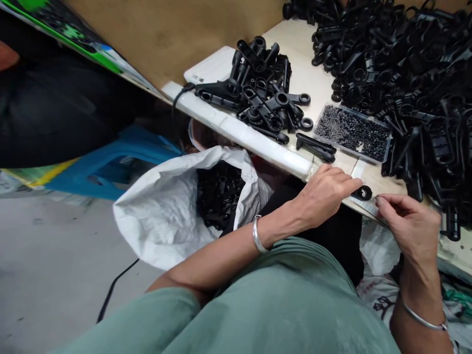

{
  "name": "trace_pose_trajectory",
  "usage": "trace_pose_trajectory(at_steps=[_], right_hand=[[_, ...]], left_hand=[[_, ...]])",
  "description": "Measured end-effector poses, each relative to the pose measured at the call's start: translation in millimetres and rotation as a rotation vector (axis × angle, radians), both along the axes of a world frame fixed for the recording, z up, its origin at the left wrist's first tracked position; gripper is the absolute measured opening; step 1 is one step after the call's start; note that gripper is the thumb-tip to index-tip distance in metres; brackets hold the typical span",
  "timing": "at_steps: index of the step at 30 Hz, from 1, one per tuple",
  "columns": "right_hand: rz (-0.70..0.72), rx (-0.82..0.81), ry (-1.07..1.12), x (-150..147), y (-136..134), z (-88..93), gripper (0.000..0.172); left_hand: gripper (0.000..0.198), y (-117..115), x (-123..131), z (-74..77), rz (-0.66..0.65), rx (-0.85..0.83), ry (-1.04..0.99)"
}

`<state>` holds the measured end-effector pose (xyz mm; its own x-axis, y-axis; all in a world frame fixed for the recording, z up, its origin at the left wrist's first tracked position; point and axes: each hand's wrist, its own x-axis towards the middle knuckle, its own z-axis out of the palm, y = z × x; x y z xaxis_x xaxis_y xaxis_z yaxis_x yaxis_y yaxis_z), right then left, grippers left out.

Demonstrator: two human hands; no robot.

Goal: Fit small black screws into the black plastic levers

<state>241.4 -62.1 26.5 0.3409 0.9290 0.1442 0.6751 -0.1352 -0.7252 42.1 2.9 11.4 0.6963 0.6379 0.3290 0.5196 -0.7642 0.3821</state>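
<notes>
At the table's front edge, my left hand (326,194) is closed on a black plastic part with a ring-shaped end (364,192). The ring points toward my right hand, and my fingers cover the rest of the part. Just right of the ring, my right hand (411,221) pinches thumb and forefinger together; whatever lies between them is too small to make out. Beyond my hands stands a clear plastic box (385,152) of tiny dark pieces. Two slim black parts (316,147) lie beside it, close to my left hand.
A pile of black plastic parts (258,93) lies at the table's left, and a larger heap (413,64) covers the right. White padding (236,128) runs along the edge. Below, an open white sack (158,201) holds black parts, near a blue stool (121,147).
</notes>
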Motion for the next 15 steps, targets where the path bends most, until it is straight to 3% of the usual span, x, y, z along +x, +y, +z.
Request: trace_pose_trajectory(at_steps=[8, 15], right_hand=[[0.173, 0.054, -0.257, -1.5, -3.8, -2.0, 0.019], [0.187, 0.055, -0.3, -2.1, -2.7, -0.8, 0.018]], left_hand=[[0.02, -4.7, 0.6, -2.5, -0.008, -0.055, -0.056], [0.017, -2.3, 0.1, -2.5, -0.026, -0.081, -0.098]])
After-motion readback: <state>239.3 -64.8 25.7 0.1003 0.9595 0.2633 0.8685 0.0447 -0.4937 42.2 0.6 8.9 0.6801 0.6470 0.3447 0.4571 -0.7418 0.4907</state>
